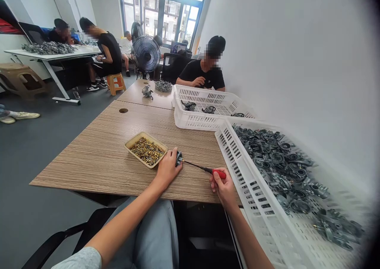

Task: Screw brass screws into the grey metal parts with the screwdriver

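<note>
My left hand is closed around a small grey metal carburetor body, holding it on the wood-grain table; the fingers hide most of it. In my right hand is a screwdriver with a red handle and a long dark shaft. Its shaft points left, and the tip meets a small brass-coloured piece at the carburetor's right side. Just left of my left hand stands a cream plastic tray full of small brass-coloured screw-like parts.
At my right, a white slotted crate holds many grey metal castings. Behind it, another white crate contains several castings. More castings lie at the table's far end. A person sits across; a fan stands beyond.
</note>
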`<move>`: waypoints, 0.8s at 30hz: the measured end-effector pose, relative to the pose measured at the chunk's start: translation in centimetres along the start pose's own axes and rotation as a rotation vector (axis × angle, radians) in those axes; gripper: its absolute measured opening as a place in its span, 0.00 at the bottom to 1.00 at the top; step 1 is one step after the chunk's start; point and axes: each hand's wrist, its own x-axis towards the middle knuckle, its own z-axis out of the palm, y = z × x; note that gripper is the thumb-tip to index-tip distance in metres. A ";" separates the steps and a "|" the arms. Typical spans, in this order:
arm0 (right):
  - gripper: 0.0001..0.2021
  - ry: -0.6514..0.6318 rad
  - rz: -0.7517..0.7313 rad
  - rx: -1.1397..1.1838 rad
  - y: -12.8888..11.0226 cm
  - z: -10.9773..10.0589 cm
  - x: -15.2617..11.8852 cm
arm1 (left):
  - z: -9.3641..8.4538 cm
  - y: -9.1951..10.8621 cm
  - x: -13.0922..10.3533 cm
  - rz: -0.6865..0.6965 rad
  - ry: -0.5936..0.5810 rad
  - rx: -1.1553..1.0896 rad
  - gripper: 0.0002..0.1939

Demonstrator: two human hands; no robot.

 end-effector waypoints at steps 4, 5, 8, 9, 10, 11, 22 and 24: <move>0.17 -0.007 -0.008 0.011 -0.1 0.0 0.1 | 0.2 -0.2 0.0 -0.006 -0.005 -0.002 0.31; 0.17 -0.003 0.001 0.003 -0.1 0.0 0.1 | 0.2 -0.2 0.0 -0.004 -0.008 -0.004 0.32; 0.18 0.018 0.027 -0.029 0.0 0.1 0.0 | 0.4 -0.4 0.0 0.001 -0.004 -0.011 0.32; 0.18 0.023 0.035 -0.032 -0.1 0.1 0.0 | 0.4 -0.4 0.0 0.003 -0.001 -0.013 0.32; 0.19 0.026 0.043 -0.024 -0.1 0.1 -0.1 | 0.4 -0.4 0.0 0.004 0.003 -0.015 0.32; 0.19 0.027 0.052 -0.007 -0.1 0.1 -0.1 | 0.4 -0.4 0.0 0.007 0.004 -0.016 0.32; 0.21 0.087 0.083 0.043 -0.3 0.5 0.0 | 0.5 -0.4 0.0 0.014 -0.013 -0.012 0.33; 0.21 0.079 0.079 0.032 -0.3 0.6 0.0 | 0.6 -0.4 0.0 0.025 -0.023 -0.024 0.33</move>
